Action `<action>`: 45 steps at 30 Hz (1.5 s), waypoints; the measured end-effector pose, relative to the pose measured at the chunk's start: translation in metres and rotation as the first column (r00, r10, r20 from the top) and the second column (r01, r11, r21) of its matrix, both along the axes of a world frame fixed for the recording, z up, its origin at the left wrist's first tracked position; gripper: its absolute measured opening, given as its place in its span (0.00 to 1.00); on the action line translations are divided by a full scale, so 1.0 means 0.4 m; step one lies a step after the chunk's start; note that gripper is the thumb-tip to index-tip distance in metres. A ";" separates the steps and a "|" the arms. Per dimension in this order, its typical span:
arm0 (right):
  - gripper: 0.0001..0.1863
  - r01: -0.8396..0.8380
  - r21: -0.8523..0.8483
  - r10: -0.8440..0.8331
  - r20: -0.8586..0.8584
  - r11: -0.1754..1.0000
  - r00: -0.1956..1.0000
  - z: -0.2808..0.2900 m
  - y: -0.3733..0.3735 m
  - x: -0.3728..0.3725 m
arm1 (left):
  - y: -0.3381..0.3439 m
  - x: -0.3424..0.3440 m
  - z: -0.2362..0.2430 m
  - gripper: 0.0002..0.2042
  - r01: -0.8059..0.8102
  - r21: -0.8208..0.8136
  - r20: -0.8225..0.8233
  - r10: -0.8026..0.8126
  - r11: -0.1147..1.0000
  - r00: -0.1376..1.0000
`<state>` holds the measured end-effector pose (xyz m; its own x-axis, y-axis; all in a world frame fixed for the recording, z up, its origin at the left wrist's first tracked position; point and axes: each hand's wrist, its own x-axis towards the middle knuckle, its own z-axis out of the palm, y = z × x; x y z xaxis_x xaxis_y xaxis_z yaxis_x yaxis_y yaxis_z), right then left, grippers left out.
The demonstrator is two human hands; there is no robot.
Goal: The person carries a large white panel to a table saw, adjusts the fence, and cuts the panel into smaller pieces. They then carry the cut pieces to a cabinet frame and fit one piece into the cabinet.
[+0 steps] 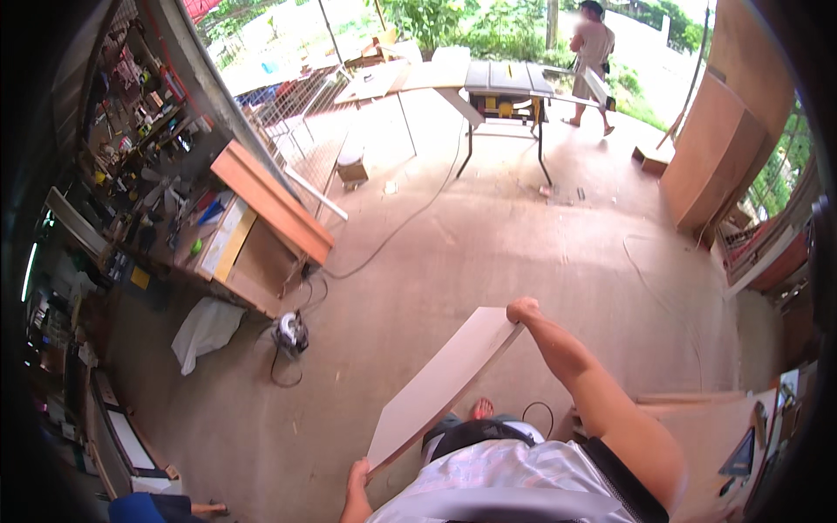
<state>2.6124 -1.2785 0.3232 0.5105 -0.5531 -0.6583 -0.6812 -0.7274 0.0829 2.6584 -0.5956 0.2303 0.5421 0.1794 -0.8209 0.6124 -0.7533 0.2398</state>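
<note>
A long pale board (445, 370) with angled corners slants across the front of my body, held off the floor. My right hand (522, 309) is closed round its far right corner, with the arm stretched forward. At the near left end, my left hand (358, 472) grips the board's lower corner. The fingers of both hands are partly hidden by the board and by the hands themselves. One bare foot (483, 408) shows beneath the board's right side.
A table saw (508, 78) stands ahead, a person (593, 61) beside it. Its cable (410, 222) crosses the floor. Left are a circular saw (289, 335), a white sheet (207, 331) and a cluttered bench (248, 253). Wooden panels (711, 161) lean at right; a sheet (697, 436) with a blue triangle lies nearer.
</note>
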 end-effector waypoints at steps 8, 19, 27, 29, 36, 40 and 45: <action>0.17 -0.004 -0.002 0.004 0.169 1.000 0.986 0.074 -0.449 0.385 | -0.460 0.502 -0.027 0.34 0.063 0.072 0.127 -0.072 0.995 0.989; 0.31 0.469 0.046 -0.418 0.537 0.882 0.733 0.356 -1.039 0.668 | -1.231 1.252 0.175 0.39 0.268 0.247 0.454 -0.356 0.931 0.817; 0.32 0.516 0.039 -0.373 0.736 0.856 0.564 0.409 -1.607 0.947 | -1.898 1.740 0.241 0.41 0.338 0.204 0.693 -0.379 0.919 0.613; 0.34 0.549 0.050 -0.385 0.767 0.834 0.514 0.410 -1.717 1.001 | -2.046 1.856 0.263 0.41 0.353 0.167 0.713 -0.360 0.921 0.601; 0.38 0.716 0.068 -0.454 0.814 0.695 0.364 0.278 -2.038 1.196 | -2.573 2.291 0.359 0.40 0.445 0.206 0.772 -0.425 0.871 0.473; 0.39 0.754 0.190 -0.537 0.807 0.629 0.244 0.064 -2.252 1.402 | -2.907 2.595 0.248 0.37 0.492 0.203 0.863 -0.392 0.847 0.318; 0.36 0.829 0.179 -0.592 0.778 0.530 0.210 -0.168 -2.498 1.679 | -3.269 2.889 0.066 0.34 0.496 0.264 0.783 -0.484 0.827 0.390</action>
<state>3.2841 -2.2776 0.2558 -0.0098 -0.9951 -0.0983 -0.7891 0.0680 -0.6104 3.8139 -1.9032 0.2567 0.9373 -0.3483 0.0097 -0.3206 -0.8511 0.4157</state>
